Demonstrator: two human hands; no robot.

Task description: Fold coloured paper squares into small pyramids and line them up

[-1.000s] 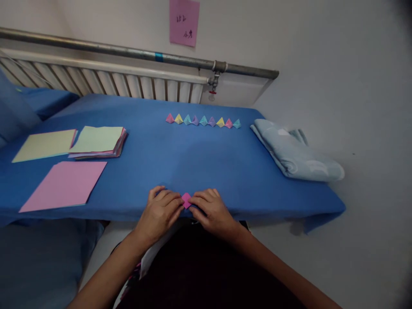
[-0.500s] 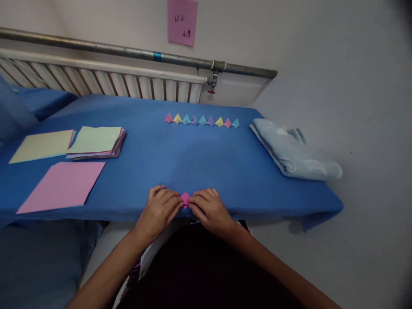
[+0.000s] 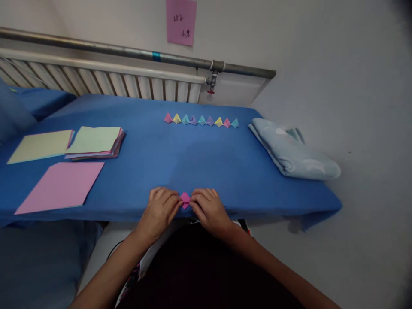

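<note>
A small piece of folded bright pink paper [image 3: 185,199] is held between my two hands at the near edge of the table. My left hand [image 3: 161,210] pinches its left corner with thumb and fingertips. On the other side, my right hand [image 3: 210,211] grips the right corner the same way. The paper's middle shows between the fingertips, with a fold across it and a point towards me; its side corners are hidden by the fingers. Farther back, a row of small folded paper pieces [image 3: 201,120] in pink, yellow, teal and purple stands side by side.
Blue cloth [image 3: 144,146] covers the table. To the left lie a stack of coloured paper [image 3: 93,140], yellow sheets [image 3: 40,146] and pink sheets [image 3: 61,186]. A folded light-blue blanket [image 3: 294,152] rests at the right end. Behind stands a white radiator [image 3: 128,83] under a pipe [image 3: 106,48].
My hands have drawn slightly apart at the pink paper, and more of it shows between the fingertips. The row of folded pieces and the sheets lie as before.
</note>
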